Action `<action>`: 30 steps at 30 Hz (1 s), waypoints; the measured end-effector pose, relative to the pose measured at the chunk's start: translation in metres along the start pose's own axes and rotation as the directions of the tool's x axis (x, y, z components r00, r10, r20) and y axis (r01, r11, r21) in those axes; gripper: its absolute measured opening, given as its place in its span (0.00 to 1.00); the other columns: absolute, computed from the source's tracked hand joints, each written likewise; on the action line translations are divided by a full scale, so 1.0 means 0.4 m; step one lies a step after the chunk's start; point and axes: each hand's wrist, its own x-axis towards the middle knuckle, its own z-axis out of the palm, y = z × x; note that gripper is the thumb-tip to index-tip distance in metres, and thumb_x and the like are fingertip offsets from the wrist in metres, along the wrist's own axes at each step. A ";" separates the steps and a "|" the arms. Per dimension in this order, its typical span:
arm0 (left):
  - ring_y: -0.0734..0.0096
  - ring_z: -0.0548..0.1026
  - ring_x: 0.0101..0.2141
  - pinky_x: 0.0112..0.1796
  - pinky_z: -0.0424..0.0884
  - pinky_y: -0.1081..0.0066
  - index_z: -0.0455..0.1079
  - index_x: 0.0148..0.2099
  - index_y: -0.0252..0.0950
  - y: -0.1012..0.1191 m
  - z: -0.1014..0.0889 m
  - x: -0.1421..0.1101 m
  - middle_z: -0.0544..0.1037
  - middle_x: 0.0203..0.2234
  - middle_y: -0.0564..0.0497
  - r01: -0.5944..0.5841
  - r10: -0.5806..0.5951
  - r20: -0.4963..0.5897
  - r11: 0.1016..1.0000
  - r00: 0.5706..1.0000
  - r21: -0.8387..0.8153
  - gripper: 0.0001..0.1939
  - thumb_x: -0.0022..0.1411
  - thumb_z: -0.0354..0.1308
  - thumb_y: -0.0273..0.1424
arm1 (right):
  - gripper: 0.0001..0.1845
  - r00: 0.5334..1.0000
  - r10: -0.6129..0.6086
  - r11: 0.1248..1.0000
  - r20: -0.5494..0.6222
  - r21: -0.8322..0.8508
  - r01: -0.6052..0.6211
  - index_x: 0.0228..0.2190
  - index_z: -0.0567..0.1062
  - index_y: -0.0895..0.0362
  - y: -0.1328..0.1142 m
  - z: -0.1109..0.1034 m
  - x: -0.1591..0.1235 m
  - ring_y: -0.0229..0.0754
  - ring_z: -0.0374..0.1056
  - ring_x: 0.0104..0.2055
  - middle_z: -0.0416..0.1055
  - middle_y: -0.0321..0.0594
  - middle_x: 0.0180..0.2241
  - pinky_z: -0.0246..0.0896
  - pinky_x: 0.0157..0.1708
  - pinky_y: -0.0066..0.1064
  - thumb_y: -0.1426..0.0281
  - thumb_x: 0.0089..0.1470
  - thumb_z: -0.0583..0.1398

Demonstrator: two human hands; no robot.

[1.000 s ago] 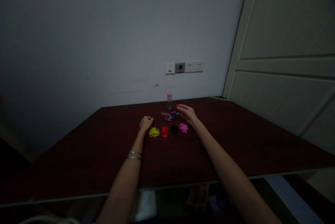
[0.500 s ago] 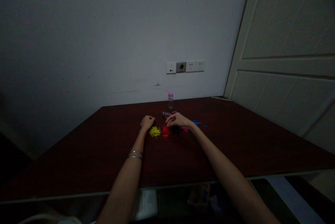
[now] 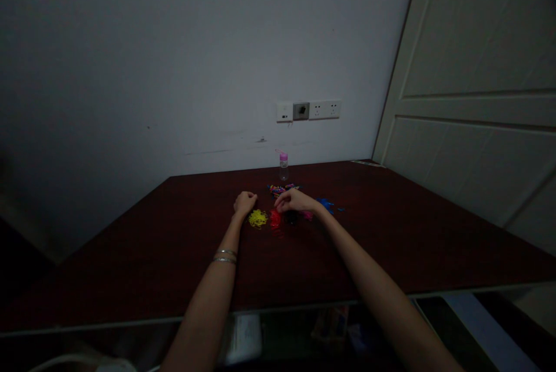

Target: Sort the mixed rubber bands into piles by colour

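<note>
Small piles of rubber bands lie in a row on the dark red table (image 3: 174,256): a yellow pile (image 3: 258,219), a red pile (image 3: 275,219), a black pile (image 3: 292,218) and a pink pile (image 3: 307,215), both partly hidden. My left hand (image 3: 244,203) rests as a loose fist just behind the yellow pile. My right hand (image 3: 294,200) hovers over the red and black piles, fingers pinched together; what they hold is too small to see. Behind it lies a mixed-colour pile (image 3: 278,189), and a blue pile (image 3: 325,205) lies to the right.
A small clear bottle with a pink cap (image 3: 283,166) stands near the table's back edge by the wall. Wall sockets (image 3: 308,110) sit above it. A white door (image 3: 478,99) stands at the right. The table's near edge runs across the bottom.
My right hand moved from the mixed-colour pile back and left over the sorted piles, closing into a pinch above the red pile. The left hand stayed put.
</note>
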 end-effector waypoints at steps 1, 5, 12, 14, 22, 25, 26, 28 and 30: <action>0.68 0.74 0.34 0.32 0.63 0.75 0.76 0.37 0.40 0.000 0.000 0.000 0.79 0.33 0.49 0.000 0.000 0.000 1.000 1.000 -0.001 0.15 0.56 0.50 0.40 | 0.12 1.000 -0.006 1.000 -0.030 -0.001 0.006 0.27 0.77 0.61 0.001 -0.007 -0.001 0.38 0.70 0.29 0.75 0.37 0.24 0.64 0.32 0.29 0.73 0.33 0.65; 0.68 0.74 0.35 0.33 0.64 0.75 0.76 0.36 0.40 0.003 -0.002 -0.003 0.79 0.33 0.48 0.007 -0.007 0.005 1.000 1.000 0.004 0.15 0.56 0.50 0.40 | 0.13 0.978 -0.030 0.999 -0.207 -0.028 0.024 0.28 0.78 0.60 0.009 -0.055 -0.011 0.38 0.69 0.29 0.75 0.38 0.26 0.63 0.32 0.29 0.70 0.35 0.65; 0.67 0.74 0.38 0.35 0.65 0.75 0.75 0.39 0.38 0.019 -0.003 -0.010 0.78 0.38 0.47 -0.045 0.045 0.003 0.998 0.999 0.053 0.15 0.56 0.51 0.38 | 0.14 0.713 -0.039 0.999 -0.700 -0.048 0.007 0.28 0.78 0.60 0.076 -0.193 -0.066 0.40 0.68 0.29 0.75 0.40 0.27 0.63 0.31 0.30 0.66 0.36 0.64; 0.67 0.74 0.37 0.35 0.65 0.74 0.75 0.38 0.38 0.029 0.000 -0.014 0.78 0.37 0.47 -0.085 0.084 0.017 0.994 0.996 0.070 0.14 0.56 0.51 0.36 | 0.13 0.597 -0.002 1.000 -0.802 -0.019 -0.023 0.28 0.78 0.61 0.108 -0.228 -0.087 0.39 0.67 0.28 0.75 0.41 0.27 0.62 0.29 0.29 0.67 0.36 0.63; 0.68 0.74 0.37 0.36 0.66 0.75 0.75 0.38 0.37 0.091 0.010 -0.045 0.78 0.36 0.46 -0.265 0.253 0.089 0.945 0.964 0.189 0.11 0.55 0.54 0.33 | 0.20 0.337 0.136 0.990 -0.932 0.117 -0.077 0.33 0.78 0.64 0.203 -0.293 -0.130 0.36 0.62 0.21 0.74 0.41 0.25 0.55 0.20 0.25 0.67 0.36 0.60; 0.67 0.74 0.38 0.37 0.66 0.74 0.75 0.37 0.38 0.103 0.020 -0.043 0.78 0.36 0.46 -0.294 0.278 0.103 0.932 0.955 0.213 0.11 0.55 0.55 0.34 | 0.19 0.319 0.114 0.992 -0.941 0.091 -0.085 0.33 0.78 0.64 0.213 -0.299 -0.133 0.36 0.62 0.21 0.74 0.41 0.24 0.55 0.20 0.26 0.67 0.35 0.60; 0.67 0.74 0.38 0.37 0.66 0.74 0.75 0.37 0.38 0.106 0.024 -0.041 0.78 0.36 0.46 -0.303 0.286 0.104 0.928 0.952 0.219 0.10 0.55 0.55 0.34 | 0.20 0.315 0.110 0.992 -0.943 0.084 -0.094 0.33 0.78 0.63 0.215 -0.300 -0.133 0.36 0.62 0.21 0.74 0.41 0.24 0.55 0.20 0.26 0.67 0.36 0.59; 0.66 0.74 0.39 0.38 0.66 0.74 0.75 0.37 0.38 0.112 0.033 -0.038 0.78 0.36 0.46 -0.321 0.306 0.101 0.919 0.947 0.230 0.10 0.55 0.55 0.35 | 0.20 0.309 0.103 0.991 -0.945 0.072 -0.109 0.33 0.78 0.63 0.218 -0.304 -0.133 0.37 0.64 0.22 0.74 0.42 0.25 0.56 0.21 0.26 0.67 0.36 0.59; 0.66 0.74 0.39 0.39 0.66 0.73 0.75 0.37 0.38 0.120 0.042 -0.036 0.78 0.36 0.46 -0.336 0.323 0.095 0.910 0.942 0.241 0.10 0.56 0.55 0.35 | 0.19 0.309 0.091 0.992 -0.947 0.059 -0.110 0.32 0.78 0.63 0.221 -0.307 -0.132 0.38 0.65 0.25 0.74 0.43 0.26 0.58 0.24 0.26 0.67 0.36 0.59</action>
